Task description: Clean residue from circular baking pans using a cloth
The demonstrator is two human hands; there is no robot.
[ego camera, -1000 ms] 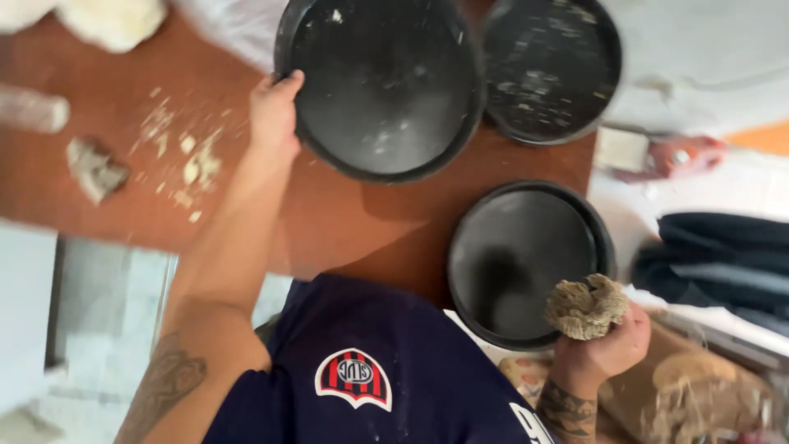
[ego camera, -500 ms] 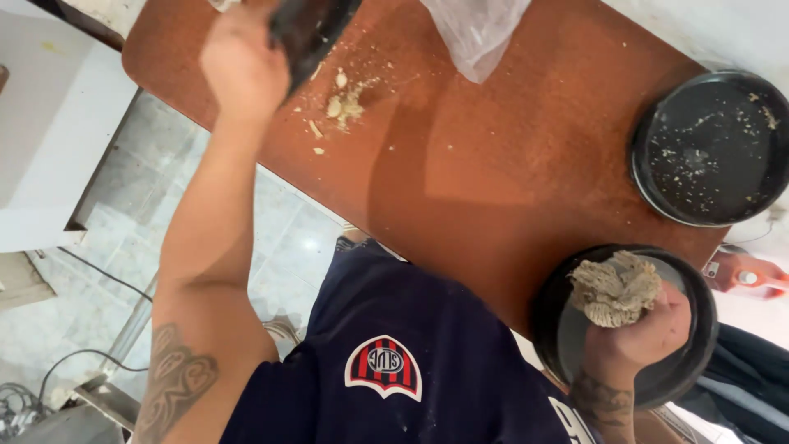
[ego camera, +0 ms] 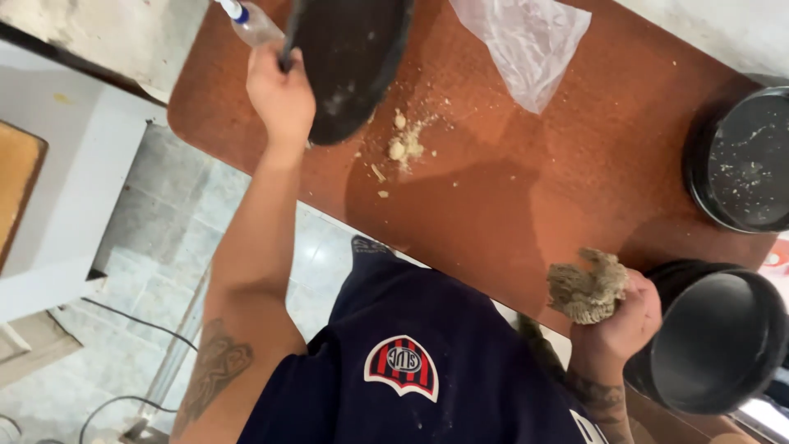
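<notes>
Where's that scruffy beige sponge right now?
In the head view, the sponge is clutched in the right hand, low on the right of the picture at the near edge of the brown table, beside a black round pan.

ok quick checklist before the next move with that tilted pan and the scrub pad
1. Left hand has a firm hold on the rim of the tilted black pan: ok.
2. Right hand is closed on the scrub pad: ok.
3. Table under the tilted pan is clean: not ok, crumbs lie there.
4. Plastic bag is apart from the tilted pan: ok.
5. Bottle behind the left hand stands steady: cannot tell, mostly hidden.
6. Pan at the table edge sits securely: cannot tell, it seems to overhang.
</notes>
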